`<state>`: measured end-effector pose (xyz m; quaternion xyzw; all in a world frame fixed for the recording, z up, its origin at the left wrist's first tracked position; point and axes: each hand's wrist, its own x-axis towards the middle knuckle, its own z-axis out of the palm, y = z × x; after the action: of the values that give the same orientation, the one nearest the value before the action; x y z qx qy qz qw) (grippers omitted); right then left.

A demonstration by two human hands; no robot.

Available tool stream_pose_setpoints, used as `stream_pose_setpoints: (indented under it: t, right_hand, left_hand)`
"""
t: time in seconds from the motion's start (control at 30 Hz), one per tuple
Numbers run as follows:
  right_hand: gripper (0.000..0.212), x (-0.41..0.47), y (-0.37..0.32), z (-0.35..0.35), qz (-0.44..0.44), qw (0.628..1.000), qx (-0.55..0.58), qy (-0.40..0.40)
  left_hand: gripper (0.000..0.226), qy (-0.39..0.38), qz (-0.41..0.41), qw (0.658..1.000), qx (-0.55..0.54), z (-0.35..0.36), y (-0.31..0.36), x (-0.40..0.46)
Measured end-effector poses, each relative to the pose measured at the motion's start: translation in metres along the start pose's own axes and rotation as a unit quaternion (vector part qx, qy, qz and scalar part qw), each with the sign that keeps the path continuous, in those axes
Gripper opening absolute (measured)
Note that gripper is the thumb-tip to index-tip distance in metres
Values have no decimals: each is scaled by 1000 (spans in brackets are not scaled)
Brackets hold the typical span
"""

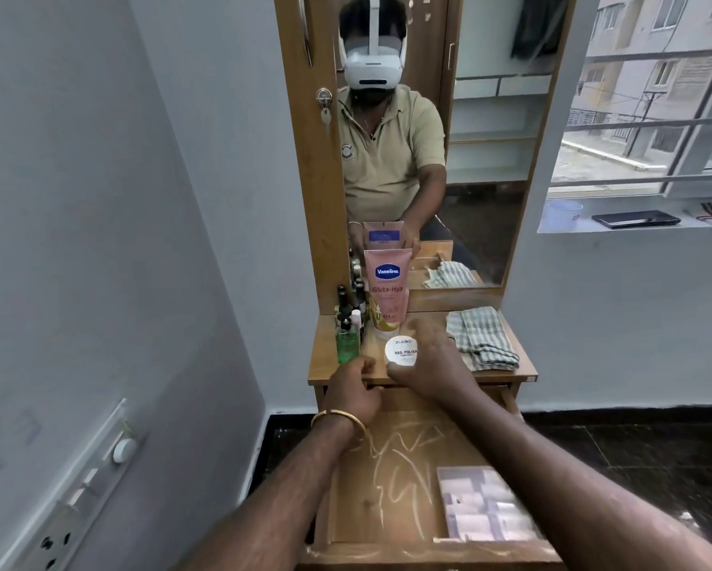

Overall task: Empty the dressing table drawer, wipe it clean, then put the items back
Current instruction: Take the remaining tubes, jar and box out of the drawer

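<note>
drawer (391,488): pulled out under the counter, wood base streaked with pale powdery marks
box (484,504): lilac, lies flat in the drawer's near right corner, blurred, print unreadable
counter (325,366): small wooden dressing-table top, directly above the open drawer
nail polish tub (400,350): white round tub with lid label facing camera, at the counter's front middle, just in front of the lotion tube
right hand (430,360): on the tub, thumb at its lower edge, fingers curled round its right side, holding it
left hand (352,391): at the counter's front lip, fingers curled in; whether they grip the edge or nothing, cannot tell
bangle (338,420): gold, on the left wrist
lotion tube (387,292): pink Vaseline Gluta-Hya, standing cap down, mid counter against the mirror
green bottle (347,344): clear green, upright, left front of the counter
small bottles (348,302): dark cluster behind the green bottle, left rear, details too small to read
cloth (480,337): checked, crumpled, on the right side of the counter, just beside the right hand
mirror (482,158): behind the counter, reflects the person with a white headset
switch panel (86,488): on the left wall
window (651,96): right, barred
</note>
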<state>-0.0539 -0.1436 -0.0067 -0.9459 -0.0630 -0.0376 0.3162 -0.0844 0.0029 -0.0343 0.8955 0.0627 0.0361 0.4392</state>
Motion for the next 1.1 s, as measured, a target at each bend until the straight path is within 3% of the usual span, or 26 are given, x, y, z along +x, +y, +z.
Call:
stream_pose_setpoints:
  t: [0.23,0.6,0.77,0.9,1.1]
  right_hand:
    - [85,26,-4,25,16,999,38,8]
    - [84,33,-9,35,29,998,51,20]
    - [93,22,0,25,24,999,35,23]
    - [77,4,18,13,10,999,33,42]
    - [50,-26,48,2,-23,998,23,45]
  left_hand:
    - [52,0,23,1000,11,6,-12,8]
    - [59,18,9,1000,-13,11,-19,5]
    - [62,37,16,999,-11,13,-18,-2]
    - [71,42,25,999,2,22,-17,-11]
    - [60,33,46,998,22,36,2,-33]
